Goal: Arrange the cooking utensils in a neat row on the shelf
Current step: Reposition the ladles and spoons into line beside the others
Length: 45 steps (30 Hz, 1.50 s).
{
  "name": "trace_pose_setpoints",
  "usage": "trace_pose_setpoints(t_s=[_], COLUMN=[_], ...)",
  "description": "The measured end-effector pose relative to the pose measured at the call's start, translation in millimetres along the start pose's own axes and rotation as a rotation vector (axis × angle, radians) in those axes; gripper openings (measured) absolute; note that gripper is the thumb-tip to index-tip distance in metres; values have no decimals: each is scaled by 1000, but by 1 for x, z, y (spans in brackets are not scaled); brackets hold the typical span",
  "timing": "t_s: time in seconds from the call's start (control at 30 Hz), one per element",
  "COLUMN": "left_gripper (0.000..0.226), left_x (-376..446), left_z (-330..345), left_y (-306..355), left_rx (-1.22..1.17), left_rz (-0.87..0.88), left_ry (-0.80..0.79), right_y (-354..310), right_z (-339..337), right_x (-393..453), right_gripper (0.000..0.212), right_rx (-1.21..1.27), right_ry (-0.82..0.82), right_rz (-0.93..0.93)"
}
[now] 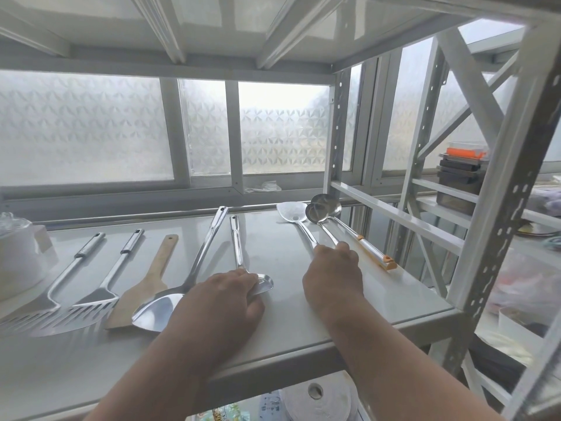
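On the white shelf (279, 259) the utensils lie side by side, most with handles pointing away toward the frosted window (88, 126). At the far left edge sits a white container (21, 262). Next to it lies a slotted turner (45, 302), then a second slotted turner (94, 299) just beside it, their slotted blades near the front edge. A wooden spatula (145, 284) follows, its blade close to the second turner's. After that comes a steel spatula (179, 284) with a long handle slanting up and right.

The left hand (218, 308) rests palm down over the bowl of a steel spoon (243, 262), fingers bent over it and touching the bowl; the spoon's handle runs straight back from the fingertips. The hand also covers part of the steel spatula's blade.

The right hand (334, 275) is curled around two handles at once: that of a flat skimmer (293, 212) and that of a small ladle (317, 215), both with heads toward the back of the shelf. Just beside the knuckles lies a larger ladle (329, 205) with an orange-trimmed handle, not held, its bowl touching or overlapping the small ladle's.

Further right, beyond the shelf post, stacked dark boxes (458, 177) stand on another rack.
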<state>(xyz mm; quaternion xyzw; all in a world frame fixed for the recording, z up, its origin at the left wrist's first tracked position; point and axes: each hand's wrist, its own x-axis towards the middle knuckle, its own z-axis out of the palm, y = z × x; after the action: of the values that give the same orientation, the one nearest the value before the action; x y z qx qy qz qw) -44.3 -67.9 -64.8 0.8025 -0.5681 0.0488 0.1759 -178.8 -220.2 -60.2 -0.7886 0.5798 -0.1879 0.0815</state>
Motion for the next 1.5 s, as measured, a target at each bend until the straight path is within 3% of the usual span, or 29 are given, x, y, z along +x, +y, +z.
trace_pose_setpoints(t_s=[1.5], left_gripper=[37], left_x=[0], left_z=[1], left_y=[1], left_rx=[20], left_rz=[10], left_ry=[0], right_y=[3], right_z=[3], right_x=[3], right_gripper=[44], right_rx=[1], right_ry=[41], right_rz=[8])
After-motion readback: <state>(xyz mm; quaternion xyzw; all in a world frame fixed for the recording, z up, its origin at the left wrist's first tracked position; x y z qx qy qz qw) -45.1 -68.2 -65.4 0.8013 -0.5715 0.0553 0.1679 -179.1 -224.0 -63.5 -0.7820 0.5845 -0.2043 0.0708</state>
